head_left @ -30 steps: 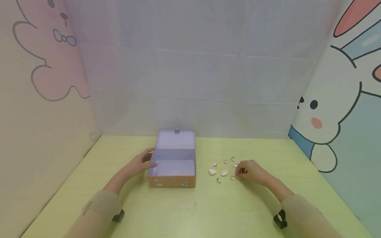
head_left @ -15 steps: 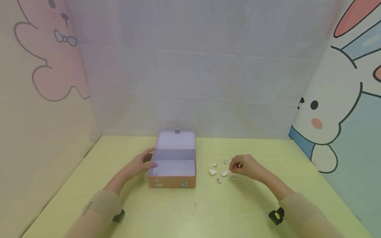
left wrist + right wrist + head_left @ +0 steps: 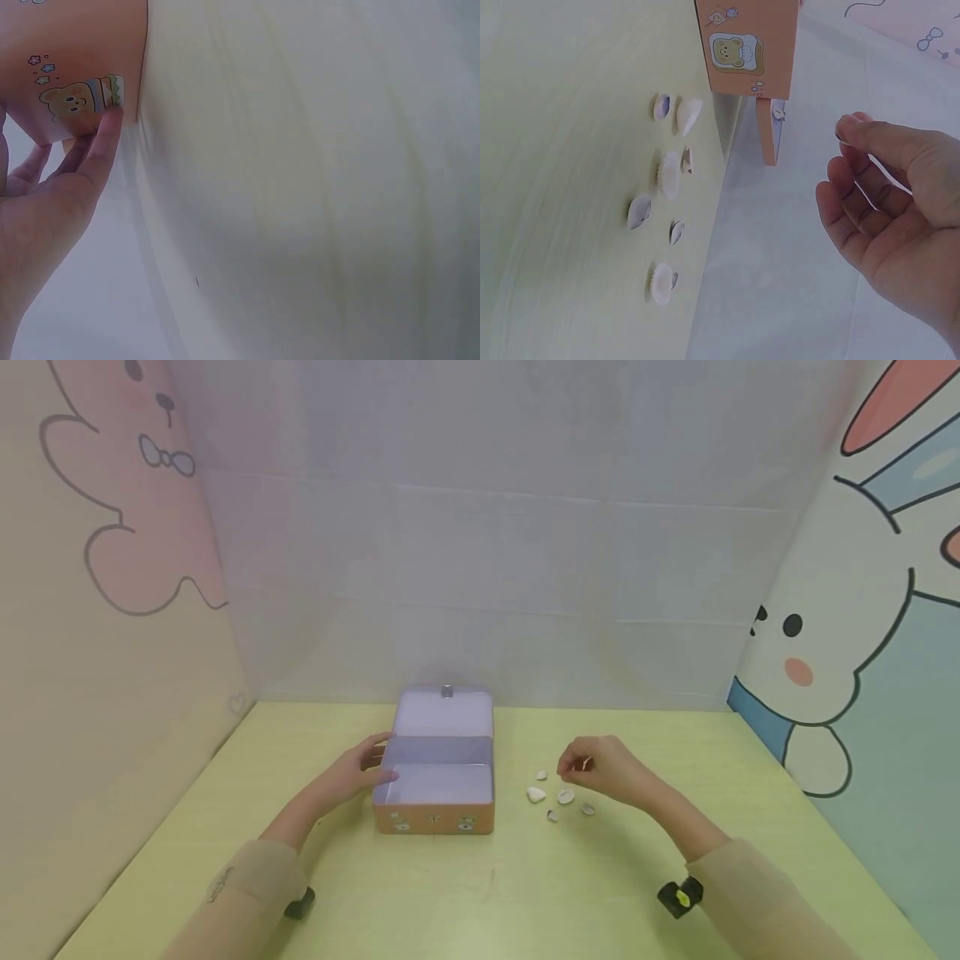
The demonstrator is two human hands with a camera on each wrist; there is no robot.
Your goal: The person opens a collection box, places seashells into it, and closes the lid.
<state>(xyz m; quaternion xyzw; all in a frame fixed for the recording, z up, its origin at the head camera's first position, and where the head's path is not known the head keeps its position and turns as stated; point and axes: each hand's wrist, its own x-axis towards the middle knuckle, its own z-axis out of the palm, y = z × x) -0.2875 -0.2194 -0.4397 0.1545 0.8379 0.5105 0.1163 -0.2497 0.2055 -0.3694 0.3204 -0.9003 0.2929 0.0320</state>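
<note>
An orange tin box (image 3: 435, 818) with a lilac inside and cartoon bear pictures stands with its lid (image 3: 444, 714) tipped back. My left hand (image 3: 352, 778) holds its left wall, thumb over the rim and fingers against the outer side. Right of the box, white seashells lie on the table, among them a ribbed shell (image 3: 669, 174) and a smooth one (image 3: 688, 115). Above them is my right hand (image 3: 607, 767), thumb and forefinger pinched together. A thin dark edge of a small seashell (image 3: 840, 139) shows at those fingertips; the rest is hidden.
A pale yellow table (image 3: 480, 893) carries everything. A whitish sheet (image 3: 480, 543) hangs behind it. Cartoon-printed panels stand on both sides, with a rabbit (image 3: 825, 668) on the right. Black wrist cameras (image 3: 680, 897) hang under the sleeves.
My right hand has risen from the rightmost shells and moved left and away from me, above the others, fingertips still together. The left hand and the box have stayed in place.
</note>
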